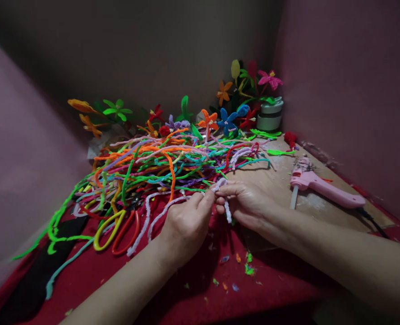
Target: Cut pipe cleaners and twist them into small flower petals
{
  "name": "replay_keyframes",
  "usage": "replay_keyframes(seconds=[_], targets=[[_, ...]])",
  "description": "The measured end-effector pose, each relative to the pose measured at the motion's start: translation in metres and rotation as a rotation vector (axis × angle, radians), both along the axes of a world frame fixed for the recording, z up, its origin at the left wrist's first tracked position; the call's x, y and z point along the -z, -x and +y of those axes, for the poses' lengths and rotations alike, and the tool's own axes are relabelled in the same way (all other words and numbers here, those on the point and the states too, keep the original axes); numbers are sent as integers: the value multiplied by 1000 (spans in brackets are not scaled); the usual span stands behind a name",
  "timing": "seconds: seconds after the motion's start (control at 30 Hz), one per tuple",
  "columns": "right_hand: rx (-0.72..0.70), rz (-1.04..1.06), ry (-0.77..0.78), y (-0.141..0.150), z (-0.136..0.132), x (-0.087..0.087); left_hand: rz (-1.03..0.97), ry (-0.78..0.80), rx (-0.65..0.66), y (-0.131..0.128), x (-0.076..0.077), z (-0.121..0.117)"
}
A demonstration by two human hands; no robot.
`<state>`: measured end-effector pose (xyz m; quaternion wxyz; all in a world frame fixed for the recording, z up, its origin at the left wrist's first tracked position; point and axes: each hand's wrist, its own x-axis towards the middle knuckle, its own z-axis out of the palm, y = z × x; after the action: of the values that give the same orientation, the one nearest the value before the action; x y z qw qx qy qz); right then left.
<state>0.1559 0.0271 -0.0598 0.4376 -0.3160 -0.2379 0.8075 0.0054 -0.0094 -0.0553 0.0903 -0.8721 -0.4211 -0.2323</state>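
Note:
My left hand (185,223) and my right hand (245,203) meet over the red cloth, both pinched on a pale lilac pipe cleaner (220,186). Its long ends trail left from my left hand toward the pile, and a short end (227,213) hangs down under my right fingers. Just behind my hands lies a big tangled pile of pipe cleaners (159,167) in orange, green, pink, blue and purple.
A pink glue gun (321,186) lies on a cardboard sheet (281,176) at the right, its cord running off right. Scissors with yellow and red handles (118,230) lie left of my hands. Finished pipe-cleaner flowers (230,118) and a white jar (270,115) stand by the back wall.

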Motion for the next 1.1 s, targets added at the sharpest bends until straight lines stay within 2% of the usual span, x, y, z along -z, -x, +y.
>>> replay_keyframes(seconds=[0.07,0.17,0.3,0.37,0.43,0.57,0.67,0.77,0.9,1.1], targets=[[4,-4,0,0,0,0,4,61,-11,-1,-2,0],[1,-27,-13,0,1,-2,-242,277,-80,-6,-8,1],[-31,-35,-86,-1,1,-3,-757,764,-181,-14,-19,3],[-45,-49,-132,-2,1,-3,-920,1005,-193,-15,-23,5],[-34,-59,-185,-2,1,-2,-1017,1148,-158,-14,-24,7],[-30,-76,-249,-2,0,-3,-1122,1206,-86,-12,-22,9],[-22,-40,-245,-2,1,-3,-1149,1218,-100,-13,-22,9],[14,-17,-215,-2,2,-2,-1122,1154,-128,-16,-23,7],[36,-109,-205,-4,4,-4,-1166,1177,-116,-19,-22,6],[65,-174,-286,-6,3,-10,-1213,1200,-58,-18,-18,5]])
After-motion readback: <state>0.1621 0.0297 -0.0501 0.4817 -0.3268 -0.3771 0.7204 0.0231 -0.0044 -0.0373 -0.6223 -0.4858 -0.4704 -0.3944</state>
